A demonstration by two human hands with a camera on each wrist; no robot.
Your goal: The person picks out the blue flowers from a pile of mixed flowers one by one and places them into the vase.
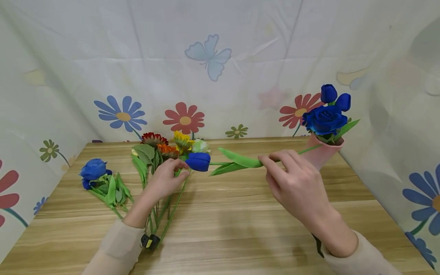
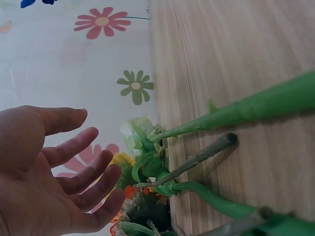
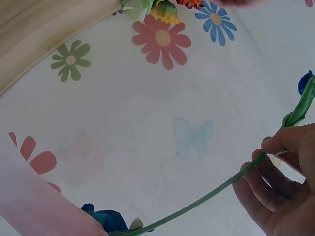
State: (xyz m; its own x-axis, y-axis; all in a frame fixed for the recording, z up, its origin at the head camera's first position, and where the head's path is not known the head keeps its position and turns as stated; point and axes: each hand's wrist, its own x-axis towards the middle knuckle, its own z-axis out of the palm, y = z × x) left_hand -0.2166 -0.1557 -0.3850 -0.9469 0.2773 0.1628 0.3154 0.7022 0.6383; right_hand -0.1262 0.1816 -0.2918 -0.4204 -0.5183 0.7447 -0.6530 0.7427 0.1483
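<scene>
My right hand pinches the green stem of a blue artificial tulip between thumb and fingers. The tulip lies nearly level, its bloom pointing left and its leaves just left of the fingertips. In the right wrist view the stem runs down from the fingers to the mouth of the pink vase. Close to the bloom is my left hand; in the left wrist view its fingers are loosely spread and hold nothing. The vase leans at the table's right, with a blue rose and two blue tulips in it.
Red, orange, yellow and pale flowers lie behind and under the left forearm, stems toward me. A small black object sits at their stem ends. Further left lies a blue rose with leaves. Printed cloth stands behind the wooden table.
</scene>
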